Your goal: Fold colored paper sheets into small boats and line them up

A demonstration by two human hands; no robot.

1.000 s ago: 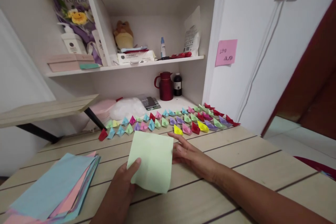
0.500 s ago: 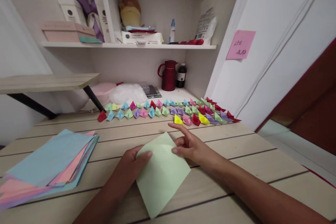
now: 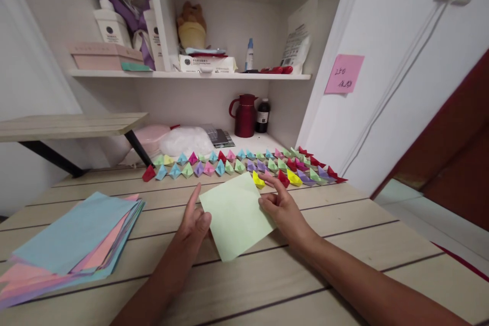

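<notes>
A pale green square of paper (image 3: 235,216) lies turned like a diamond on the wooden table (image 3: 344,234). My left hand (image 3: 194,224) pinches its left edge, index finger pointing up. My right hand (image 3: 280,209) grips its right edge with curled fingers. Just beyond the sheet, several small folded paper boats (image 3: 244,167) in many colours stand in rows. A stack of coloured paper sheets (image 3: 72,244), light blue on top, lies to the left of my left arm.
A raised wooden board (image 3: 69,125) juts in at left. Behind the boats are a dark red jug (image 3: 244,114), a dark bottle (image 3: 262,114) and a white plastic bag (image 3: 185,141). A shelf (image 3: 191,75) above carries bottles and boxes. A pink note (image 3: 344,74) sticks on the white wall.
The green sheet was held up off the table, then brought down and turned to a diamond. It has now shifted farther from me, toward the boats, with both hands following.
</notes>
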